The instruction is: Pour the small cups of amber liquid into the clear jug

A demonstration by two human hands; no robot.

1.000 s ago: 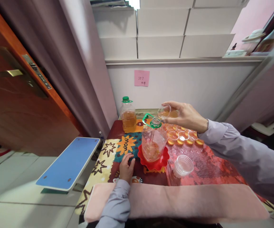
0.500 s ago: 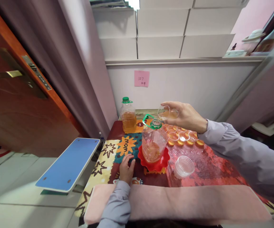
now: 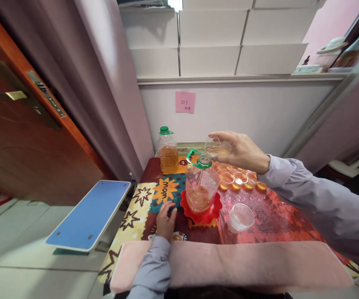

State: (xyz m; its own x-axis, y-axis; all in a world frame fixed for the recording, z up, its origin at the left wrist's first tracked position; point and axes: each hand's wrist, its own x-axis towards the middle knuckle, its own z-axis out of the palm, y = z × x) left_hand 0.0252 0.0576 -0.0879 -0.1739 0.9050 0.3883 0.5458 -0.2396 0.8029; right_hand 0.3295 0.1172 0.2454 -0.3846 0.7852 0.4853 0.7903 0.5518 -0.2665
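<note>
A clear plastic cup point(image 3: 214, 146) with amber liquid is gripped by my right hand point(image 3: 244, 151). It is tipped to the left, its rim at the open mouth of a clear plastic jug point(image 3: 199, 187). A little amber liquid lies in the bottom of this jug, and its green handle loop stands up at the neck. The jug stands in a red scalloped dish point(image 3: 201, 219). My left hand point(image 3: 166, 222) rests on the tablecloth to the left of the dish, fingers apart and holding nothing. A stack of clear cups point(image 3: 241, 218) sits right of the dish.
A second jug point(image 3: 168, 158), green-capped and partly full of amber liquid, stands at the back left. Several clear cups point(image 3: 227, 178) stand in rows at the back right. A pink cloth point(image 3: 235, 265) lies along the front edge. A blue-topped stool point(image 3: 89, 216) is on the left.
My right hand has shifted slightly left and the cup's rim has come closer over the jug's mouth. My left hand stays where it was.
</note>
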